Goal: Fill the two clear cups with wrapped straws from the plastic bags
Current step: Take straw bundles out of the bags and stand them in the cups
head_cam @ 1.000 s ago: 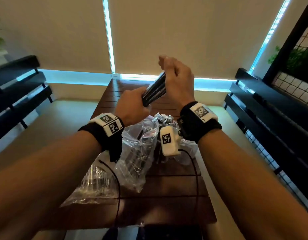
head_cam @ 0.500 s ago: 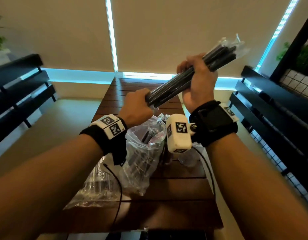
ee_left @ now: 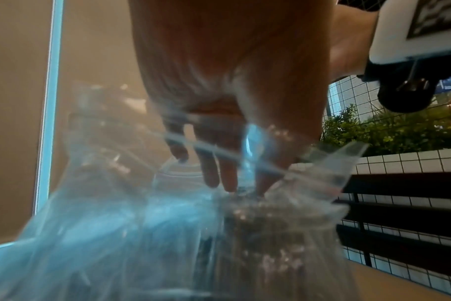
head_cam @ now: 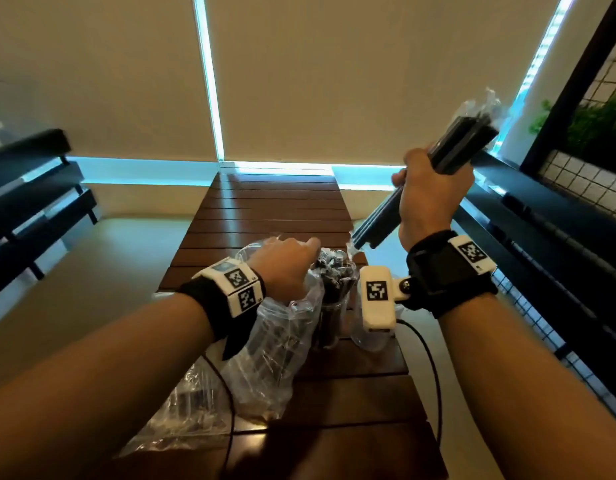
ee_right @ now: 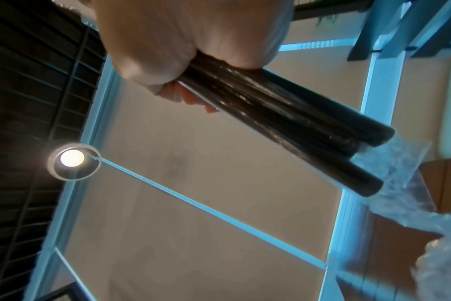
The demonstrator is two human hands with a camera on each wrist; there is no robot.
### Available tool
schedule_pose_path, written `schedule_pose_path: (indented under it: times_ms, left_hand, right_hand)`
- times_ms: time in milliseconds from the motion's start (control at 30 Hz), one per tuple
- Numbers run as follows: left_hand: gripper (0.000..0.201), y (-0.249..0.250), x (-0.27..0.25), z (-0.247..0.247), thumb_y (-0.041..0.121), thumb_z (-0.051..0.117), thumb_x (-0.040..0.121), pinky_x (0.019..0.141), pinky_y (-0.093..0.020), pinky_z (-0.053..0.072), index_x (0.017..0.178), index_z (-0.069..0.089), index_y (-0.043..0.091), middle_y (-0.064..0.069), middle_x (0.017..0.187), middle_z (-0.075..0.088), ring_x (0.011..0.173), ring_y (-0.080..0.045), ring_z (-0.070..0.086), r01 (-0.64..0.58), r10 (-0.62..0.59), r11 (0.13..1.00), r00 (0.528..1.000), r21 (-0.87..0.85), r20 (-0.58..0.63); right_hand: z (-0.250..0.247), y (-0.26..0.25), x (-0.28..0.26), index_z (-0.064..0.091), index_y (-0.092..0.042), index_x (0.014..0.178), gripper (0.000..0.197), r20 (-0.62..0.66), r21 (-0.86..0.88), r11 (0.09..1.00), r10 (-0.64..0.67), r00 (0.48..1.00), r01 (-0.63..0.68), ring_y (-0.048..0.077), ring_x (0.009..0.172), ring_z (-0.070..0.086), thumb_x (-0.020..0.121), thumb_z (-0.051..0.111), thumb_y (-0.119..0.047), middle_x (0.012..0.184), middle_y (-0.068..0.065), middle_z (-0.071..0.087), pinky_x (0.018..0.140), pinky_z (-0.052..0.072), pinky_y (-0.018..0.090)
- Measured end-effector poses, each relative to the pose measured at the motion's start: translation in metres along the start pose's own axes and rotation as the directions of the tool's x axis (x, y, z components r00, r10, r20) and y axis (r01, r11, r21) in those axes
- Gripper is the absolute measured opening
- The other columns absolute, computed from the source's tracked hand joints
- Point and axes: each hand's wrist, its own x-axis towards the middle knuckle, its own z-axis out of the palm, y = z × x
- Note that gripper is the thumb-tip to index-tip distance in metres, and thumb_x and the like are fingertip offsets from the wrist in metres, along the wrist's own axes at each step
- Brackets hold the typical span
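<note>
My right hand [head_cam: 434, 192] is raised at the right and grips a bundle of black wrapped straws [head_cam: 460, 145], tilted with the clear wrapper ends up; the right wrist view shows the bundle [ee_right: 296, 122] in my fist [ee_right: 183, 51]. My left hand [head_cam: 289, 263] is low over the mouth of a clear plastic bag [head_cam: 275, 351], its fingers [ee_left: 214, 173] pointing down, fairly straight and blurred behind the plastic. Beside it, a clear cup [head_cam: 332, 306] holds several dark straws. A second clear cup [head_cam: 368, 341] is partly hidden by the wrist camera.
Another crumpled plastic bag [head_cam: 182, 417] lies at the near left of the slatted wooden table [head_cam: 275, 209]. Dark benches stand at the left [head_cam: 33, 188] and at the right [head_cam: 541, 237]. A thin cable [head_cam: 434, 375] runs over the table's right side.
My left hand let go of the straw bundle and dropped to the bag's mouth. My right hand carried the bundle to the right on its own.
</note>
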Motion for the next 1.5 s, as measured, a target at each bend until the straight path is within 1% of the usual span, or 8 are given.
schedule_pose_path:
  times_ms: [67,267,467,767,933,1100,1300,1500]
  left_hand:
    - [0.019,-0.007,0.0,0.002,0.038,0.054,0.087,0.074,-0.035,0.048,0.092,0.054,0.02,-0.004,0.096,0.07,0.088,-0.026,0.066,0.007,-0.008,0.999,1.0,0.044,0.024]
    - [0.096,-0.008,0.021,-0.005,0.092,0.009,0.077,0.076,-0.037,0.054,0.082,0.064,0.014,-0.002,0.081,0.067,0.072,-0.02,0.063,0.116,-0.117,0.991,0.993,0.061,0.016]
    - [0.081,-0.002,0.034,0.017,0.066,0.071,0.072,0.092,-0.048,0.051,0.127,0.036,0.019,-0.007,0.125,0.047,0.107,-0.031,0.059,0.052,-0.058,0.998,0.988,0.044,0.143]
    - [0.06,-0.008,0.042,0.037,0.045,0.072,0.079,0.076,-0.033,0.043,0.12,0.039,0.017,-0.001,0.105,0.059,0.088,-0.021,0.052,0.114,-0.071,0.958,0.984,-0.264,0.166]
    - [0.052,-0.012,0.042,0.047,0.033,0.072,0.082,0.074,-0.03,0.04,0.119,0.041,0.015,0.0,0.104,0.059,0.09,-0.019,0.053,0.095,-0.047,0.929,0.989,-0.357,0.14]
    - [0.035,-0.015,0.039,0.054,0.031,0.066,0.089,0.079,-0.029,0.043,0.116,0.046,0.02,0.0,0.109,0.062,0.093,-0.018,0.057,0.082,-0.042,0.922,0.993,-0.378,0.112]
    - [0.022,-0.018,0.039,0.051,0.036,0.066,0.089,0.075,-0.027,0.04,0.103,0.06,0.02,0.004,0.097,0.059,0.088,-0.016,0.055,0.112,-0.072,0.929,0.99,-0.352,0.125]
    - [0.022,-0.023,0.032,0.051,0.037,0.07,0.088,0.069,-0.025,0.041,0.096,0.066,0.017,0.003,0.093,0.065,0.086,-0.015,0.059,0.081,-0.063,0.933,0.996,-0.351,0.062]
  right_hand:
    - [-0.005,0.009,0.003,0.054,-0.02,0.078,0.019,0.002,-0.054,0.998,-0.013,1.0,0.013,0.016,0.057,0.058,0.08,0.065,-0.005,0.07,-0.003,0.057,0.061,0.054,0.032]
    - [-0.013,0.045,0.005,0.052,-0.025,0.075,0.022,-0.049,-0.18,0.981,0.067,0.997,-0.075,0.013,0.057,0.059,0.079,0.066,-0.008,0.063,-0.007,0.057,0.06,0.051,0.031]
    - [-0.023,0.063,0.003,0.048,-0.03,0.076,0.028,-0.022,-0.255,0.963,0.089,0.996,-0.092,0.004,0.056,0.057,0.084,0.065,-0.009,0.071,-0.006,0.055,0.056,0.046,0.021]
    - [-0.022,0.087,0.002,0.053,-0.026,0.072,0.016,0.008,-0.348,0.926,0.16,0.987,-0.148,0.022,0.066,0.061,0.076,0.066,-0.018,0.067,-0.004,0.056,0.068,0.057,0.043]
    - [-0.014,0.082,0.006,0.055,-0.025,0.079,0.021,-0.111,-0.121,0.975,0.171,0.979,-0.185,0.006,0.054,0.059,0.083,0.066,-0.008,0.063,-0.007,0.059,0.061,0.051,0.029]
    - [0.001,0.066,0.02,0.052,-0.018,0.08,0.023,-0.091,0.112,0.984,0.152,0.984,-0.141,0.017,0.054,0.056,0.084,0.063,0.001,0.059,-0.003,0.055,0.061,0.052,0.032]
    - [0.011,0.098,0.001,0.057,-0.018,0.077,0.014,0.077,-0.147,0.967,0.223,0.972,-0.21,0.017,0.058,0.062,0.082,0.067,-0.009,0.05,-0.009,0.058,0.064,0.053,0.037]
    - [0.015,0.105,0.006,0.058,-0.023,0.09,0.013,-0.079,-0.12,0.956,0.259,0.963,-0.267,0.01,0.055,0.063,0.083,0.067,-0.017,0.062,-0.003,0.063,0.062,0.053,0.032]
